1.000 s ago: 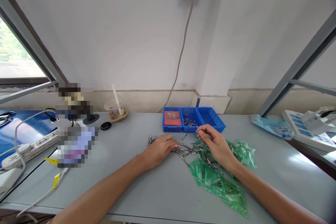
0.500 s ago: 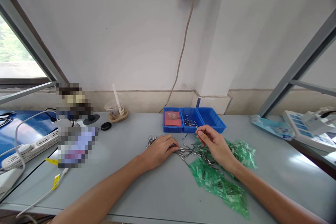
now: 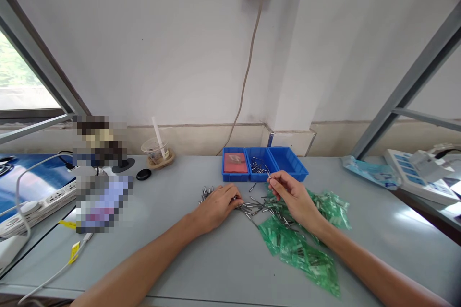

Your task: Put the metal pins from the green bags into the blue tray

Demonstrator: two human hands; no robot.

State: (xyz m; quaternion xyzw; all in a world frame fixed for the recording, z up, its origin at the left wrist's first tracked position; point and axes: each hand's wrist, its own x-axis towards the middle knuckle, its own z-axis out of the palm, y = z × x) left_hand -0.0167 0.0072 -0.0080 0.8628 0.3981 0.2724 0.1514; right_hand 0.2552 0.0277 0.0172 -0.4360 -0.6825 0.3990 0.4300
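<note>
Just in front of the blue bins, a slim metal pin (image 3: 269, 175) sticks up from the right hand (image 3: 290, 197), whose grip is pinched closed on it between thumb and fingertips. The pin's upper end shows against the middle bin (image 3: 256, 178); whether it touches the rim, I cannot tell. Below the right hand and to its left, a loose heap (image 3: 255, 208) of similar pins is strewn over the worktop (image 3: 180, 268). The left hand (image 3: 217, 205) rests palm down at the heap's left end, fingers bent over pins; how far open its grip is, or whether it has hold of any, I cannot tell. A small cluster (image 3: 206, 193) of pins pokes out past its left side, and a lone pin (image 3: 253, 186) lies between heap and bins. More pins are jumbled in the middle bin. Joined to it are the left bin (image 3: 235, 178), with a red packet (image 3: 235, 165) inside, and the right bin (image 3: 288, 159). Green bags (image 3: 279, 237) lie under and around the right wrist, small pieces showing through them. Farther left are a black disc (image 3: 143, 174) and a clear cup (image 3: 153, 152) with a straw (image 3: 158, 134), on a coaster (image 3: 170, 158). Well to the right, a blue wrapper (image 3: 370, 172) lies beside a power strip (image 3: 423, 180).
</note>
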